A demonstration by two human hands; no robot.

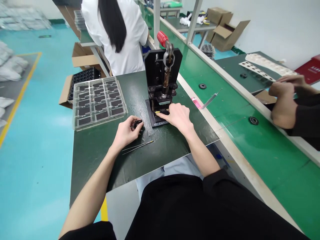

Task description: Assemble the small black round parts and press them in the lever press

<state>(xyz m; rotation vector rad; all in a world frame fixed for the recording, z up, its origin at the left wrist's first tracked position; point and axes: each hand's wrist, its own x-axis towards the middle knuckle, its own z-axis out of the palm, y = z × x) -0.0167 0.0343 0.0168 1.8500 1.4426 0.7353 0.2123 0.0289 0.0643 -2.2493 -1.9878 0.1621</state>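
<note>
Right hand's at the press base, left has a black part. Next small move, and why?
Probably draw the right hand clear before anyone works the red handle: its fingers are at the base of the press, below the head. The left hand holds the black part off to the side.

The tray (100, 120) lies left of the press (163, 89).

Your small black rounded part (137, 124) sits just left of frame centre, pinched in your left hand (128, 132), partly hidden. Your black metal press (163, 78) with red-gripped lever (162, 38) stands upright, upper centre. Small yellow piece (157, 112) low in it, at your right hand (179, 116).
</note>
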